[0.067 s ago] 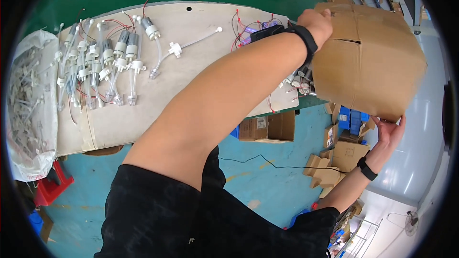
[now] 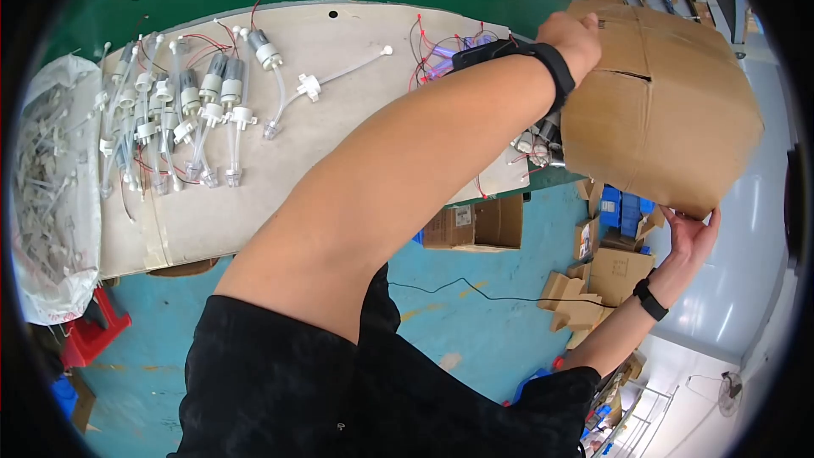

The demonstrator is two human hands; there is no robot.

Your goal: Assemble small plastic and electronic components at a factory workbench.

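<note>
A brown cardboard box (image 2: pixel 666 106) is held up, tilted, at the right end of the worktable. My left hand (image 2: pixel 572 41) reaches across and grips its upper left edge, fingers curled over. My right hand (image 2: pixel 692 236) supports the lower corner from beneath, its fingers against the cardboard. The inside of the box is hidden. Close to its left side lie grey and white motor parts with wires (image 2: pixel 536 142), partly covered by the box and my arm. Left on the table are several small motor pumps (image 2: pixel 231 85) with clear tubes, and one loose tube with a white connector (image 2: pixel 309 86).
A clear plastic bag of tube parts (image 2: pixel 55 178) sits at the table's left end. Purple parts with red wires (image 2: pixel 441 64) lie behind my left forearm. On the floor are an open carton (image 2: pixel 496 225), a red stool (image 2: pixel 93 331), blue bins (image 2: pixel 623 212) and a black cable (image 2: pixel 509 296).
The cardboard box has shifted slightly to the right, and my left hand has moved right with it. My right hand stays almost in place under the corner.
</note>
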